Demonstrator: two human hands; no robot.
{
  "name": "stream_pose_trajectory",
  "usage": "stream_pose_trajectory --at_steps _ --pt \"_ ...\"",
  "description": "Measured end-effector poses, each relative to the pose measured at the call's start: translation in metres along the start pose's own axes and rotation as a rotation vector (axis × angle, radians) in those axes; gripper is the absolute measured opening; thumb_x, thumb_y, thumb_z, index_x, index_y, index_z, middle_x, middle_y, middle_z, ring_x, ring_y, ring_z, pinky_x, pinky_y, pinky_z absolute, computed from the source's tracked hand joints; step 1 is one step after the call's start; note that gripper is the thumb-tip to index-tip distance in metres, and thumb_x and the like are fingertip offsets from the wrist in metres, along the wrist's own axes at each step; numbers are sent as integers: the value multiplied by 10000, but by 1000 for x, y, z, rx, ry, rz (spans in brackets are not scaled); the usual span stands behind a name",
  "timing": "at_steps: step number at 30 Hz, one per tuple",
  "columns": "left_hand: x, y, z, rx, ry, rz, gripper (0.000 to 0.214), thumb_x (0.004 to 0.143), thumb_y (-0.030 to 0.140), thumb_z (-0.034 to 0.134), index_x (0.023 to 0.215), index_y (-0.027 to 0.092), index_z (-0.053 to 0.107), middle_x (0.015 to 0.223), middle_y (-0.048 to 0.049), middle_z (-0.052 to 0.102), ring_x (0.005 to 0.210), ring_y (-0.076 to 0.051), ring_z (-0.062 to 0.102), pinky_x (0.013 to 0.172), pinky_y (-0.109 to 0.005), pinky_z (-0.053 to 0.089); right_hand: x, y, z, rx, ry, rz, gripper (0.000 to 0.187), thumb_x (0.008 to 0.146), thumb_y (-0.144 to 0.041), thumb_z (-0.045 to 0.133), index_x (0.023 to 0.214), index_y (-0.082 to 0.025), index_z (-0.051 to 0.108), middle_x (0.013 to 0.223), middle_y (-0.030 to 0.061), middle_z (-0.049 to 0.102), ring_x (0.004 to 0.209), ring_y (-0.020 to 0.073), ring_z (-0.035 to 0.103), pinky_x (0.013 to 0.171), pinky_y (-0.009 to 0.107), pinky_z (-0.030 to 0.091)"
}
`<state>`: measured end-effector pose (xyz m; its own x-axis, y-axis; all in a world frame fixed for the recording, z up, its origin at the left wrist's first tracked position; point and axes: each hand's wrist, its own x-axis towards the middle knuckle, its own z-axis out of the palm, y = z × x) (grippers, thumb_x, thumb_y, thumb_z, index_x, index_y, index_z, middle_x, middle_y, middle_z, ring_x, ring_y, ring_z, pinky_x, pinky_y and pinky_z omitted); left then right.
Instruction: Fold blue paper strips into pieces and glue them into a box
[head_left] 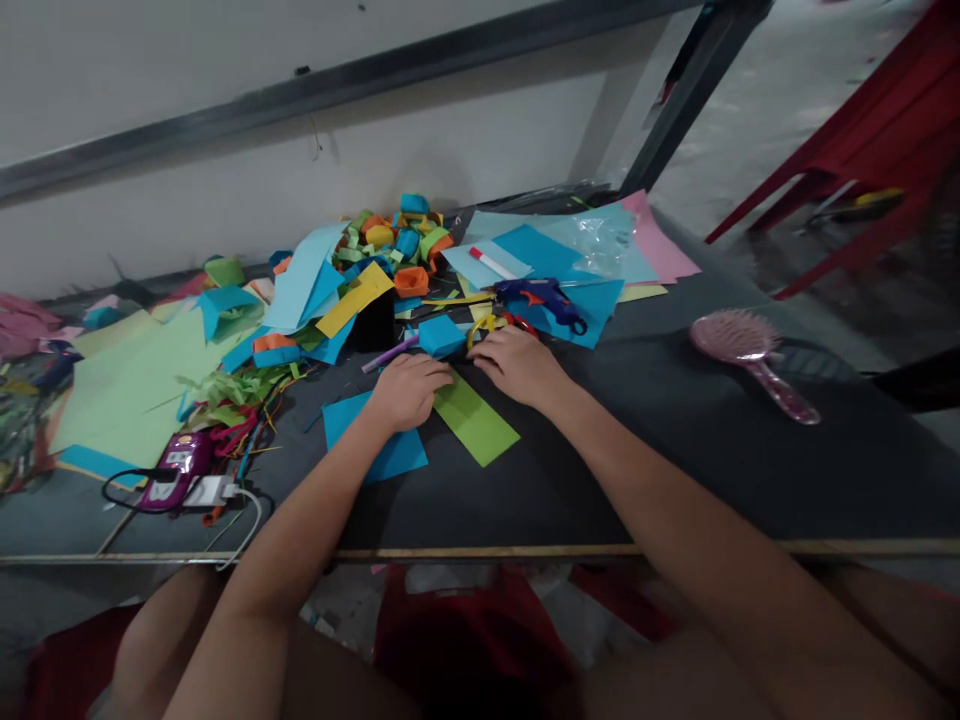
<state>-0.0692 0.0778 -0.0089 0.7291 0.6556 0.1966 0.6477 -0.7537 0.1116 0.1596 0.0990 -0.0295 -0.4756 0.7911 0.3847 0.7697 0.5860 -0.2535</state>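
My left hand (411, 390) rests at the far left end of a green paper strip (478, 420), its fingers bent together on the paper. My right hand (521, 368) is just beyond the strip's right edge, fingers curled down beside scissors with yellow and red handles (480, 328). What lies under its fingertips is hidden. Partly beneath my left wrist lies a blue paper sheet (394, 455). A folded blue paper piece (441, 337) sits between the hands, slightly farther away. Left of it is a purple pen-like stick (390, 353).
Behind the scissors lies a blue glue gun (544, 298), near a red-capped white marker (491, 263). Small folded paper loops (411, 282) are heaped at the back. A pink hairbrush (739, 340) lies right. Left are green sheets (142, 380) and a purple device with cables (180, 468).
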Motion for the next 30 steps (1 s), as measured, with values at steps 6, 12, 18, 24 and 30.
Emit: stream_pose_trajectory --at_steps 6,12,18,24,30 --pt "3 -7 0 47 292 -380 205 880 280 499 939 180 668 895 -128 689 1052 -296 599 862 -435 489 -4 -5 -5 -192 27 266 109 799 -228 598 734 -201 682 766 107 665 832 266 578 633 355 460" --pt "17 -21 21 -176 325 -452 895 745 545 720 1426 147 296 1407 -206 482 1346 -364 403 1074 -520 374 -3 -5 1 -230 126 169 284 864 -280 545 1051 -139 705 1185 192 640 1141 354 527 847 474 483" --pt "18 -21 28 -249 252 -399 850 805 397 704 1466 182 215 1317 -185 569 1308 -355 462 1028 -528 390 -2 -3 12 -153 88 175 396 911 -400 523 1202 -170 663 1492 176 435 1386 380 342 1075 633 279" --pt "18 -19 24 -259 266 -425 966 726 478 755 1471 188 213 1329 -182 560 1316 -375 436 1042 -540 353 -1 -11 5 -150 115 106 265 854 -366 610 887 -146 753 1318 172 593 1328 352 435 1116 571 288" --pt "25 -12 22 -258 267 -478 900 731 467 752 1442 181 280 1426 -198 470 1303 -386 457 1043 -526 362 1 -17 11 -57 60 -65 282 896 -320 534 1031 -162 725 1269 134 637 1309 303 475 1112 496 340"
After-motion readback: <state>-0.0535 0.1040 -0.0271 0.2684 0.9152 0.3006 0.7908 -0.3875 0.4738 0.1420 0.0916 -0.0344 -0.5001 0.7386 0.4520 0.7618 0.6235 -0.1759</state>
